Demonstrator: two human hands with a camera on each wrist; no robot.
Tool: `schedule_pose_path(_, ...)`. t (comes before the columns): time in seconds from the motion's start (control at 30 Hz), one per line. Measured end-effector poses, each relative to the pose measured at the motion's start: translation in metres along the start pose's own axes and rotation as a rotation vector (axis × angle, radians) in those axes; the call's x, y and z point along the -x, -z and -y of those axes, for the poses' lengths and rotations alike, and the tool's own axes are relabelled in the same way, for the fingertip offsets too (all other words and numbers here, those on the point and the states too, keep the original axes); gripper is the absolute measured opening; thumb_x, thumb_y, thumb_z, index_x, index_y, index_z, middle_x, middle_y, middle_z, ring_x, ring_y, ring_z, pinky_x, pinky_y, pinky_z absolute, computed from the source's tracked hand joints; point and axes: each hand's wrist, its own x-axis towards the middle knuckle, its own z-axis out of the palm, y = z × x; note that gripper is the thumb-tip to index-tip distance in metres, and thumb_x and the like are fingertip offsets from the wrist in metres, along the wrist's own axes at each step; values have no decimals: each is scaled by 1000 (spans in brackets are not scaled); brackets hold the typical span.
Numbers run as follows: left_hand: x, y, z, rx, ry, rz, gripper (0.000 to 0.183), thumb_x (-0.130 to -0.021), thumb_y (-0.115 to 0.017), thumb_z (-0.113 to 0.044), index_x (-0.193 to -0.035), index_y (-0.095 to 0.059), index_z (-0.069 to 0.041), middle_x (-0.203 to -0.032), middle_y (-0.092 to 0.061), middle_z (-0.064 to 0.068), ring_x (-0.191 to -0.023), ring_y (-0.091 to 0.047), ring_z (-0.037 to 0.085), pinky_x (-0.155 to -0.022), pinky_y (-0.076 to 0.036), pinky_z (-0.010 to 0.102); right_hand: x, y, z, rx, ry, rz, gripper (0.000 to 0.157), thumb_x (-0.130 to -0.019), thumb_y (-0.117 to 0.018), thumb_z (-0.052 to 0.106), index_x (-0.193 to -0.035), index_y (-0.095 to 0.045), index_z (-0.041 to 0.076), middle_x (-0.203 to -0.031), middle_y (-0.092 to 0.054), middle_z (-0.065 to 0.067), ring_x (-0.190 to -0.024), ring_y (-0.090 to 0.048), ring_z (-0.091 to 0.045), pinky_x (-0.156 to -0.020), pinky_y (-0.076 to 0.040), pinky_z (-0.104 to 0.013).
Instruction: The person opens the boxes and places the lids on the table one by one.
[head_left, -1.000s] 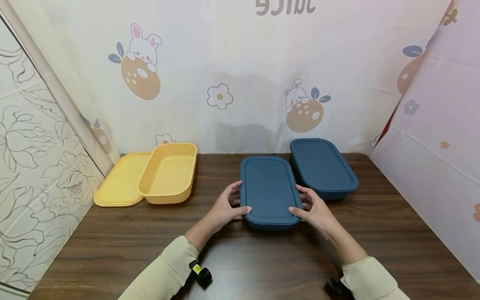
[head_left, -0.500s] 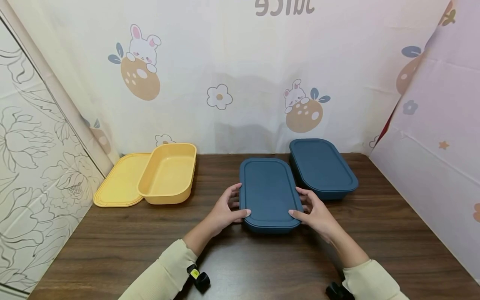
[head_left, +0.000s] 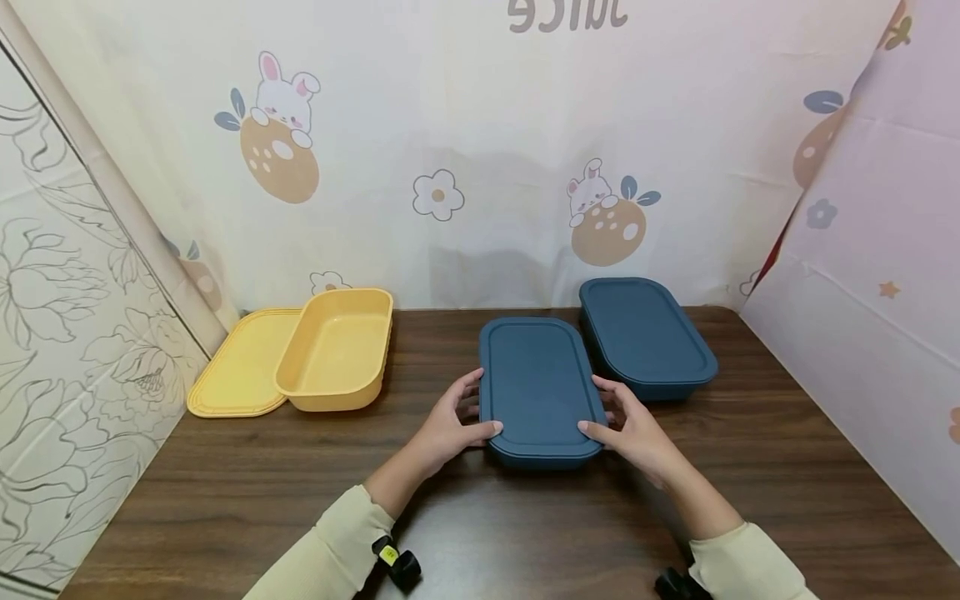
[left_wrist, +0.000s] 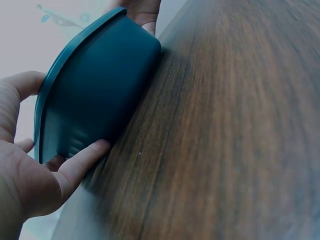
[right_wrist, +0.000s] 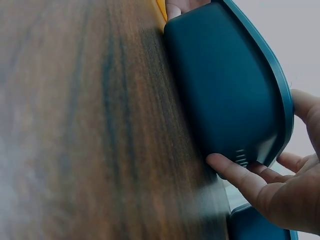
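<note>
A dark blue rectangular food container with its lid on (head_left: 538, 383) is at the middle of the table in the head view. My left hand (head_left: 448, 423) grips its left side, thumb over the lid's edge and fingers along the wall. On the opposite side my right hand (head_left: 636, 427) holds it the same way. Both wrist views show the container's smooth wall (left_wrist: 95, 80) close to the tabletop; whether a small gap lies beneath it, I cannot tell. Ridges mark the side wall (right_wrist: 241, 157) near the right fingers. What the container holds is hidden.
A second lidded blue container (head_left: 647, 333) stands just behind and right of the held one. At the left, an uncovered yellow container (head_left: 337, 346) partly overlaps a flat yellow lid (head_left: 243, 367). Printed curtains (head_left: 510, 100) border the brown wooden table (head_left: 300, 475).
The held container and both hands have shifted slightly toward me over the past second, mostly in its first half. The grip looks the same, and the other containers stay where they were.
</note>
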Motion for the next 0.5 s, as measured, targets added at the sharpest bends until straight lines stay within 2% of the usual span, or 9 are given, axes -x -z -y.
schedule_pose_path(0.13,2,0,-1,-15,-11,-3,83,-85,-77,-13,-153,-31,-20,-147,-36,17,-124,-48,35,-79,-57,42,0,1,-3,-80,-13,24,83,-92,-70,20,-155,-17,9,-147,-33,-27,-118,-50,-38,-78,-56,-37)
schedule_pose_path(0.23,2,0,-2,-70,-32,-23,84,-84,-78,-15,-153,-31,-17,-147,-38,16,-124,-49,34,-85,-54,42,1,3,-5,-148,-32,54,84,-93,-68,17,-156,-12,7,-149,-28,-28,-120,-50,-34,-81,-56,-37)
schedule_pose_path(0.4,1,0,-7,-172,-47,-69,85,-82,-81,-20,-151,-33,-15,-148,-41,13,-123,-51,30,-101,-42,49,4,8,-10,-226,-49,139,85,-94,-67,13,-155,-9,4,-147,-27,-30,-114,-55,-24,-84,-55,-38)
schedule_pose_path(0.5,1,0,-12,-210,-55,-88,84,-81,-82,-22,-150,-35,-16,-147,-42,11,-122,-51,29,-102,-39,53,4,10,-13,-224,-31,182,88,-90,-70,9,-155,-10,3,-145,-28,-30,-114,-54,-21,-86,-54,-37)
